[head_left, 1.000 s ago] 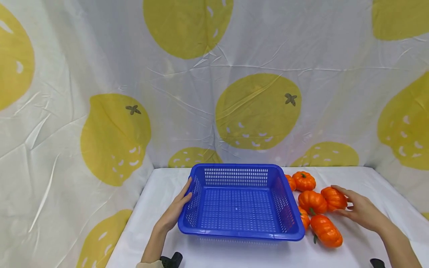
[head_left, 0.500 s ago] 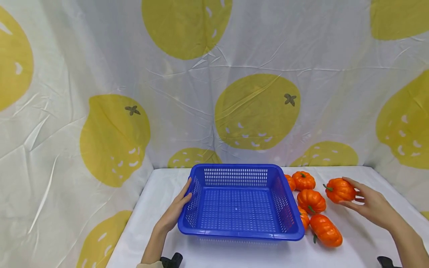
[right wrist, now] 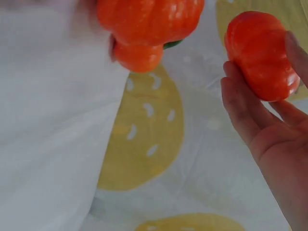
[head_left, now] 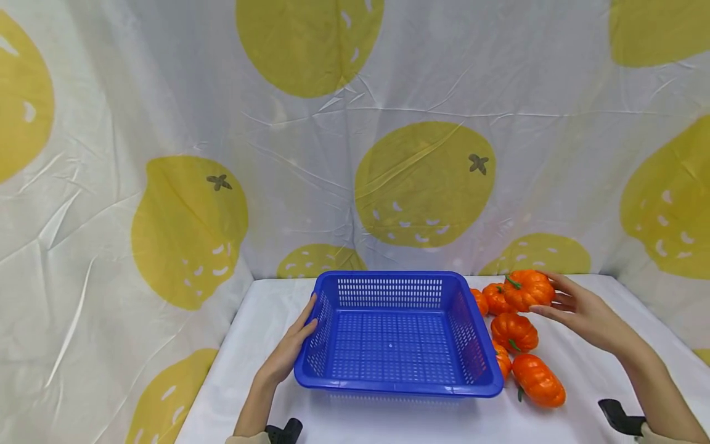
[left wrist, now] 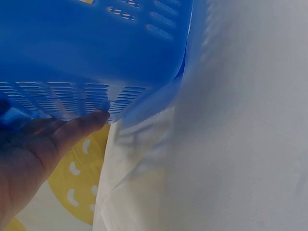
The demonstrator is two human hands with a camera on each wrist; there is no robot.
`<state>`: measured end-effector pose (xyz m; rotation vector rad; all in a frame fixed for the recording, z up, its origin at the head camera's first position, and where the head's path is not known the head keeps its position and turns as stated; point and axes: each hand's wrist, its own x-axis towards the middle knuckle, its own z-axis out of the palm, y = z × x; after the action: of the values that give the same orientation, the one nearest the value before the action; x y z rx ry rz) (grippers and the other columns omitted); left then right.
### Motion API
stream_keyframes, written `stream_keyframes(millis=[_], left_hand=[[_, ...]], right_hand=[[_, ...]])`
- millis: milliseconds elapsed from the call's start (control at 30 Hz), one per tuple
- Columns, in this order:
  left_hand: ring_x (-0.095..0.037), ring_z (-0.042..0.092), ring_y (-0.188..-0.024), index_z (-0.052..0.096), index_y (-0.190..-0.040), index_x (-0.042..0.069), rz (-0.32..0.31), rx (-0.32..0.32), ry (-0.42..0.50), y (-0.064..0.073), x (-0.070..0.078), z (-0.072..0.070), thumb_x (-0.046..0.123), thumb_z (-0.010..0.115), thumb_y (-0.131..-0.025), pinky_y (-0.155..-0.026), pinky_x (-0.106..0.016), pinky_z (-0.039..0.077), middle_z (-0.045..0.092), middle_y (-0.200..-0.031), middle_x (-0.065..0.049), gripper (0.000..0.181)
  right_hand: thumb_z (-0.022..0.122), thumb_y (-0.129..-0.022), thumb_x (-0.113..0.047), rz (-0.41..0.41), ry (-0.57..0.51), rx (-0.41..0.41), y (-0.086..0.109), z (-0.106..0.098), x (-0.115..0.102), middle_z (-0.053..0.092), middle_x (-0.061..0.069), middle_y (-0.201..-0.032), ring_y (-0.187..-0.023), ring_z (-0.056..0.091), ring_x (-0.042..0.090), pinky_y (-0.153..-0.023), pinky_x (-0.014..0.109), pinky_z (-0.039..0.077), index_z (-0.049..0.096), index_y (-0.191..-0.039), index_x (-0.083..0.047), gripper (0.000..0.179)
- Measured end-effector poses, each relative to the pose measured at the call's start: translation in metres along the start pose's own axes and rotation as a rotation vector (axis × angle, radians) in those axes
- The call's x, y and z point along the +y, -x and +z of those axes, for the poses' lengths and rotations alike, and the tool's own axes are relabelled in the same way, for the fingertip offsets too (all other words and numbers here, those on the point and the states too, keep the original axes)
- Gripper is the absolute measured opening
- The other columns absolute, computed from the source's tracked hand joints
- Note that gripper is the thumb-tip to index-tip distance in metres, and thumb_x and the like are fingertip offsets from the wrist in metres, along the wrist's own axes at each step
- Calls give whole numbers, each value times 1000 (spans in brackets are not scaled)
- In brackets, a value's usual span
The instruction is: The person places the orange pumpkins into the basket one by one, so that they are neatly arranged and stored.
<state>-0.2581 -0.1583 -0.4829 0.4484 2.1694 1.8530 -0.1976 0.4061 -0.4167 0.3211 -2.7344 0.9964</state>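
Observation:
A blue perforated plastic basket (head_left: 398, 333) sits empty on the white table. My left hand (head_left: 293, 349) rests flat against the basket's left wall, fingers straight; in the left wrist view my fingers (left wrist: 72, 132) touch the basket (left wrist: 91, 57) from outside. My right hand (head_left: 577, 309) holds a small orange pumpkin (head_left: 529, 289) lifted above the table, to the right of the basket's far corner. The right wrist view shows that pumpkin (right wrist: 262, 55) held between my fingers (right wrist: 240, 108). Several more orange pumpkins (head_left: 514, 332) lie on the table beside the basket's right wall.
A lemon-print cloth (head_left: 355, 135) hangs behind and around the white table (head_left: 588, 382). One pumpkin (head_left: 538, 380) lies nearest the front right. Dark wrist-camera mounts (head_left: 620, 416) show at the bottom edge. In the right wrist view other pumpkins (right wrist: 149, 24) lie close by.
My right hand has lifted one pumpkin off the table and carried it up and left toward the basket's far right corner. The left hand and basket have stayed put.

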Motion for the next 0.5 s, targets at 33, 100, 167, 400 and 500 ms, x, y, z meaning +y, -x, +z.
stream_keyframes(millis=[33,100,167,400,500], left_hand=[[-35,-8,-163,10,-168,26,2,-1,1,0,0,0,30,36,-113,-128,-63,-5,1,-177,-7,62],[-34,-8,-163,10,-168,26,5,-1,3,0,0,0,31,36,-112,-129,-63,-5,1,-177,-7,62],[-35,-8,-163,10,-168,26,5,-3,6,0,0,0,31,37,-112,-129,-63,-4,1,-177,-7,62],[-35,-8,-163,10,-168,25,3,3,4,1,1,1,32,37,-112,-129,-63,-4,1,-177,-8,62],[-34,-7,-163,10,-168,25,6,2,-3,0,1,1,31,37,-112,-129,-62,-4,2,-177,-7,62]], right_hand=[[76,-94,-15,-2,-25,-13,-3,1,-4,52,36,-143,-103,56,-19,-75,11,55,35,-157,1,77],[74,-96,-15,-13,-70,-33,-9,2,-12,49,34,-146,-106,49,-24,-78,11,56,33,-159,-1,76],[72,-97,-15,-13,-114,-52,-16,4,-21,47,33,-149,-109,50,-22,-80,12,56,33,-159,-2,75],[68,-101,-20,-10,-208,-126,-37,11,-54,45,29,-154,-129,63,40,-88,20,60,32,-159,-2,71],[67,-102,-22,-11,-239,-154,-46,15,-66,45,28,-155,-134,51,57,-91,29,62,32,-160,-4,70]])
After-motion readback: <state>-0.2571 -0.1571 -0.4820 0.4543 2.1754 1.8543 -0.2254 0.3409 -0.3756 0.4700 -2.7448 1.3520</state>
